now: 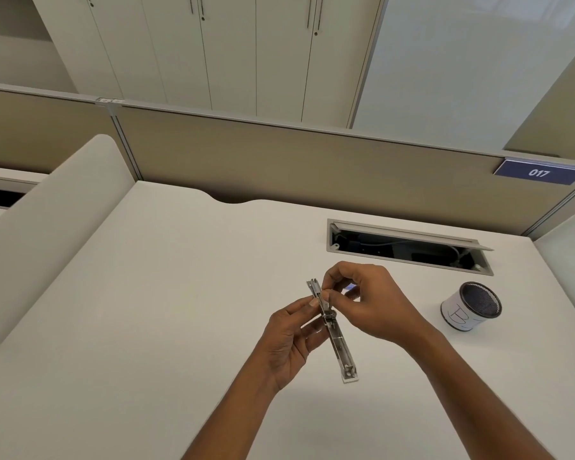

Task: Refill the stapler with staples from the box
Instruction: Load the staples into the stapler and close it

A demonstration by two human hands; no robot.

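Note:
A slim metal stapler (338,343), swung open into one long strip, is held above the white desk (166,293). My left hand (287,341) grips its middle from the left, thumb tip against the rail. My right hand (367,302) pinches something small at the upper half of the rail, thumb and forefinger together; whether it is a strip of staples is too small to tell. A bit of blue (350,287) shows between the right fingers, possibly the staple box, mostly hidden behind that hand.
A white cylinder with a dark mesh top (471,307) stands on the desk at the right. Behind the hands is an open cable hatch (409,246). Beige partition walls (279,161) close the back, and white side panels (47,234) flank the desk.

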